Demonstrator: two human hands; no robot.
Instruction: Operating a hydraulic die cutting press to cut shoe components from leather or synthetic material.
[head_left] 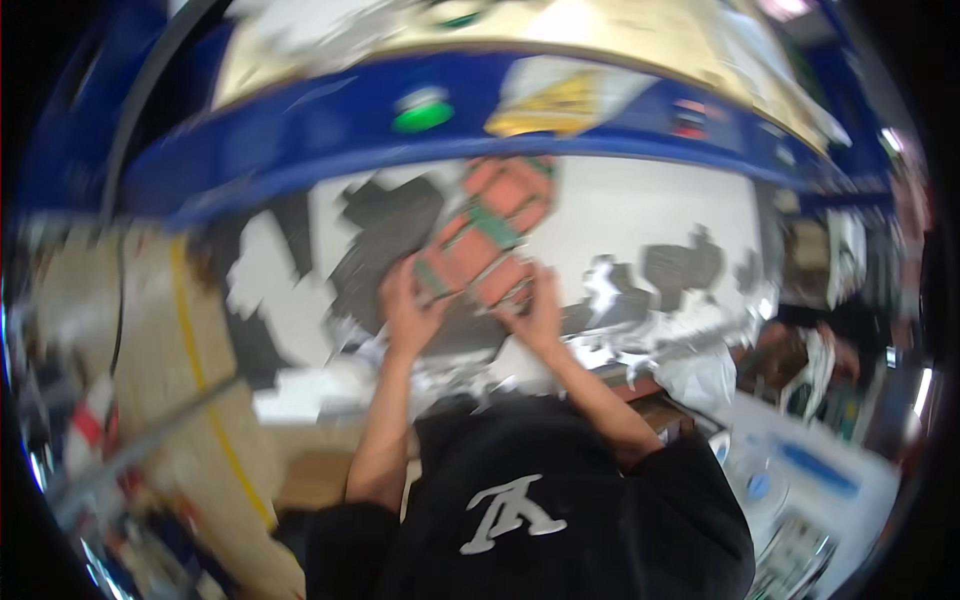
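Observation:
Several flat orange-red pieces with green edges and strips (480,245) lie in a slanting row on the worktable, running up toward a blue beam. My left hand (408,312) grips the near left end of the row, fingers bent round its edge. Close by on the right, my right hand (538,315) holds the nearest small orange-red piece (503,283) by its side, thumb under its near edge. Motion blur hides the exact kind of these pieces and whether they are joined.
The white worktable (640,205) has worn dark grey patches. Across its far side runs a blue beam (330,125) with a green button (423,110) and a yellow warning label (550,108). A crumpled clear plastic bag (700,378) sits at the near right; a cardboard box (312,478) stands below left.

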